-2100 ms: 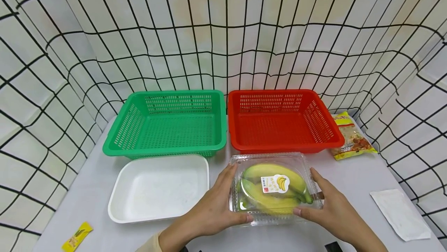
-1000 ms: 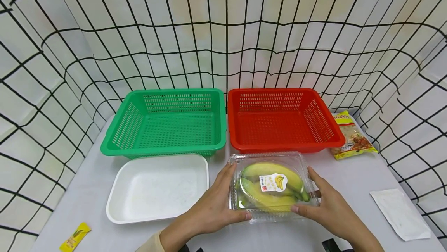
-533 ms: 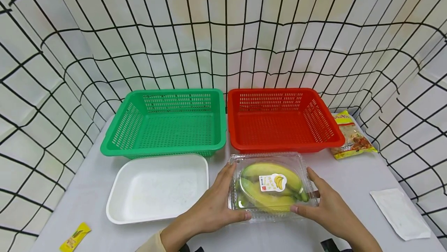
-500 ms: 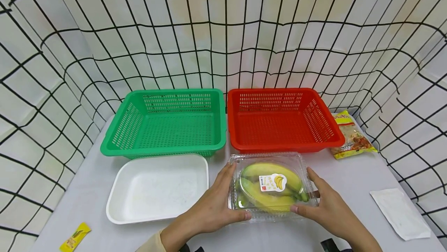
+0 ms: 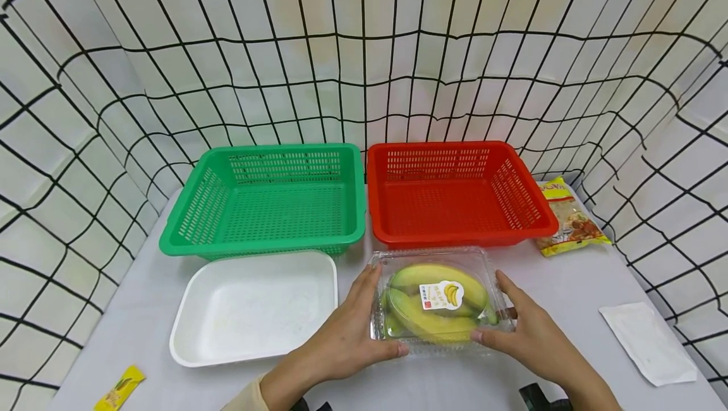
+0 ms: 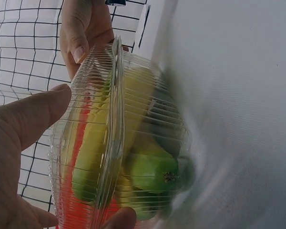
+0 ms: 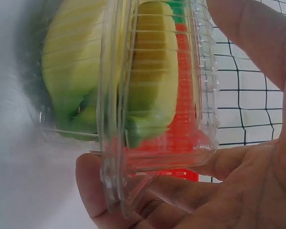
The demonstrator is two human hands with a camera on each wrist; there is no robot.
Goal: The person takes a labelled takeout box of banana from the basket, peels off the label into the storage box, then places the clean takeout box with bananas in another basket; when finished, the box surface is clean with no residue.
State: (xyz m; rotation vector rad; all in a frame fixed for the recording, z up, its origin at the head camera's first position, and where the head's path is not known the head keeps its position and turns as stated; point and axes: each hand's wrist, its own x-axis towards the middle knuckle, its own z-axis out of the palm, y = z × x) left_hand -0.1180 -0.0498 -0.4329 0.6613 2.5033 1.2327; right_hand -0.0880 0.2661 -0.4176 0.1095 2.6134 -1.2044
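Barely shifted since a moment ago, the clear banana clamshell (image 5: pixel 439 300) is sitting just before the red basket (image 5: pixel 458 193), left hand (image 5: pixel 347 335) and right hand (image 5: pixel 526 335) gripping its sides, fingers curled round.

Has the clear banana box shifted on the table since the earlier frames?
No. The banana box sits just in front of the red basket, beside the white tray, as before; left hand and right hand hold its sides.
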